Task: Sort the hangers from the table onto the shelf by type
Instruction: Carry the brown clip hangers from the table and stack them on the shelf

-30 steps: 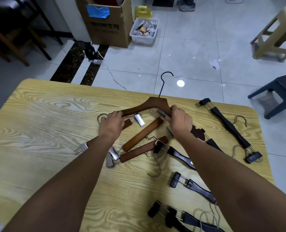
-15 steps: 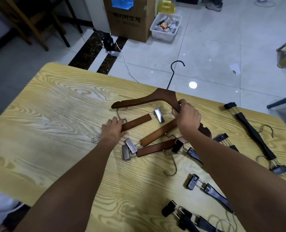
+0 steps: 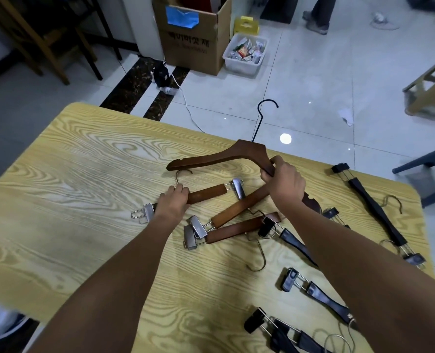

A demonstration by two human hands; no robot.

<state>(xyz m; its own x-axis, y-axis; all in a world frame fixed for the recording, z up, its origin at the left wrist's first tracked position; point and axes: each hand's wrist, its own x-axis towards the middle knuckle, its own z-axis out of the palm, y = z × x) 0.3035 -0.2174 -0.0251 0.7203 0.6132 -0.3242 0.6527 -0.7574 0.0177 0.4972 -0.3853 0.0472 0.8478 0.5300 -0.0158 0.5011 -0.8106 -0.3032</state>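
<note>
My right hand (image 3: 284,184) grips the right arm of a dark brown wooden coat hanger (image 3: 226,155) with a black hook, held just above the wooden table (image 3: 84,200). My left hand (image 3: 173,203) grips a brown clip hanger (image 3: 206,193) with metal clips that lies on the table. Two more brown clip hangers (image 3: 236,226) lie crossed below my right hand. Several black clip hangers (image 3: 374,207) lie to the right and near the front edge. No shelf is in view.
On the floor beyond the table stand a cardboard box (image 3: 193,39), a white bin (image 3: 245,56) of packets, a power strip with a cable, wooden chairs at left, and stools at right. A person's legs (image 3: 318,14) stand at the back.
My left hand let go of the coat hanger's left arm and moved down onto the brown clip hanger. My right hand keeps its grip on the coat hanger. The camera view shifted left.
</note>
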